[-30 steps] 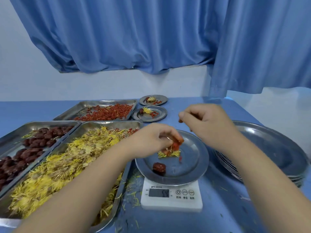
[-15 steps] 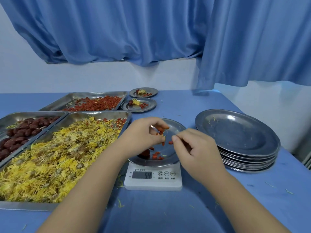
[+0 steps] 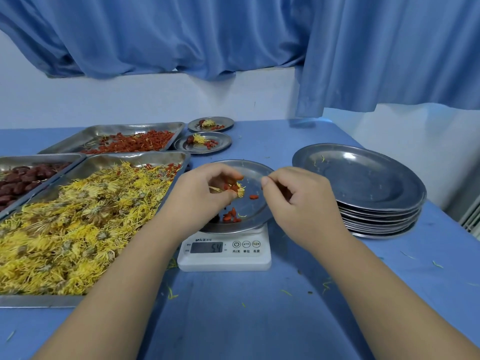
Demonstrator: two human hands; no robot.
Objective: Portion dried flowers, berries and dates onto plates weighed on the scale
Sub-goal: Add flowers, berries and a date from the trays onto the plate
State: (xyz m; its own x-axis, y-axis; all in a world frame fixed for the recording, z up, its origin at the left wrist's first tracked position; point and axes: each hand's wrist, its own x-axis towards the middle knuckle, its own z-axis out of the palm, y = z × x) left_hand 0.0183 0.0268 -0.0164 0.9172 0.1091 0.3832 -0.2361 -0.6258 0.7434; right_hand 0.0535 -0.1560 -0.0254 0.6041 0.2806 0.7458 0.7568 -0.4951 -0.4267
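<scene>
A steel plate (image 3: 250, 166) sits on the white scale (image 3: 224, 255), whose display reads 54. My left hand (image 3: 200, 196) hovers over the plate's left side, its curled fingers holding red berries and some yellow petals. Loose berries (image 3: 231, 216) lie on the plate below it, and one more berry (image 3: 253, 196) lies near the middle. A dark date under my left hand is mostly hidden. My right hand (image 3: 298, 203) is over the plate's right edge, thumb pressed to the curled forefinger, with nothing visible between them.
On the left stand trays of yellow dried flowers (image 3: 78, 216), dates (image 3: 20, 178) and red berries (image 3: 130, 144). Two filled small plates (image 3: 202, 144) (image 3: 210, 123) are behind the scale. A stack of empty plates (image 3: 358, 183) stands right. Petal bits litter the blue table.
My right hand came down from above the plate to its right edge. Berries have dropped from my left hand onto the plate. The view has pulled back.
</scene>
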